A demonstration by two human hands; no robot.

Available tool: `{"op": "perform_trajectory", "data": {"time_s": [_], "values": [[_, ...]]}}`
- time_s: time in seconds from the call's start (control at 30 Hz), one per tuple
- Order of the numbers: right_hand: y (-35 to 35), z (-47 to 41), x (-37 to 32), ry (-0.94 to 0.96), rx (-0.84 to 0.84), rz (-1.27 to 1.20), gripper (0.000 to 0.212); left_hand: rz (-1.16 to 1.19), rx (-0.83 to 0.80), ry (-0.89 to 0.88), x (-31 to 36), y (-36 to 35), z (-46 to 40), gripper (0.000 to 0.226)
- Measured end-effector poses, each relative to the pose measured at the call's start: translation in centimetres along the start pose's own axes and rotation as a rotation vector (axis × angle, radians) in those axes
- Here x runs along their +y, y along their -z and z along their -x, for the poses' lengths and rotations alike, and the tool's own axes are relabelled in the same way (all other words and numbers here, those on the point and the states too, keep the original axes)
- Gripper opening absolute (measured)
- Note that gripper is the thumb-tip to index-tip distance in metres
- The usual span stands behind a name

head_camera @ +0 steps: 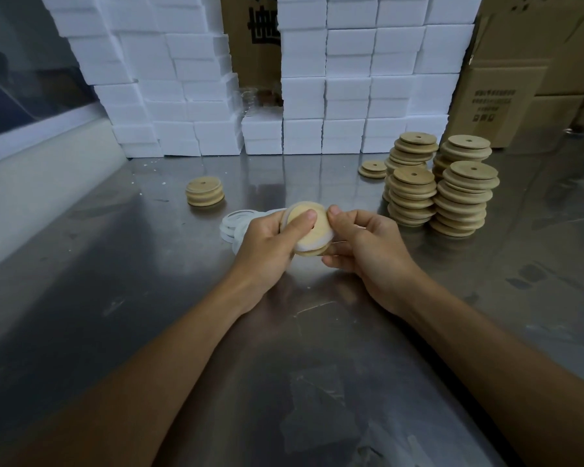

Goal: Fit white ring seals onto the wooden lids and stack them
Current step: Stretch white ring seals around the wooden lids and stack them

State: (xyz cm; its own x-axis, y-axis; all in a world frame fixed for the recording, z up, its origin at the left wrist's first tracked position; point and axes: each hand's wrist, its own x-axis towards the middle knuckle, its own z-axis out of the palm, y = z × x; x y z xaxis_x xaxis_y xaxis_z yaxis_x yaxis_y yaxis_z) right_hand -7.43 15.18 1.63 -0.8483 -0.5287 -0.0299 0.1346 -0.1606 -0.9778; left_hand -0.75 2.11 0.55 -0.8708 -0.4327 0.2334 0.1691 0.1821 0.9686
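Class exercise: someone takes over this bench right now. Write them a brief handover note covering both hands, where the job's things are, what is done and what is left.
Left hand and right hand both grip one lid, with a white seal partly worked round it.
Loose seals lie on the table behind the left hand.
Done: a short sealed stack at far left.
Left: finish this seal, stack the lid there, then work through the tall stacks at right, which show no seals.

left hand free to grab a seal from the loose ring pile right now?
Probably not yet. The left hand grips the wooden lid together with the right hand. The ring pile lies just beyond its knuckles, unobstructed.
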Motion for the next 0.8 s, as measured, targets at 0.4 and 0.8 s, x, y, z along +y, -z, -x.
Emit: {"op": "perform_trajectory", "data": {"time_s": [0.4, 0.8], "values": [[-0.2, -0.3, 0.5, 0.046, -0.003, -0.094, 0.022, 0.070, 0.036, 0.031, -0.2, 0.1, -0.1, 0.018], [0.7, 0.3, 0.4, 0.719, -0.021, 0.649, 0.009, -0.382, -0.052, -0.194, -0.9, 0.0, 0.4, 0.036]]}}
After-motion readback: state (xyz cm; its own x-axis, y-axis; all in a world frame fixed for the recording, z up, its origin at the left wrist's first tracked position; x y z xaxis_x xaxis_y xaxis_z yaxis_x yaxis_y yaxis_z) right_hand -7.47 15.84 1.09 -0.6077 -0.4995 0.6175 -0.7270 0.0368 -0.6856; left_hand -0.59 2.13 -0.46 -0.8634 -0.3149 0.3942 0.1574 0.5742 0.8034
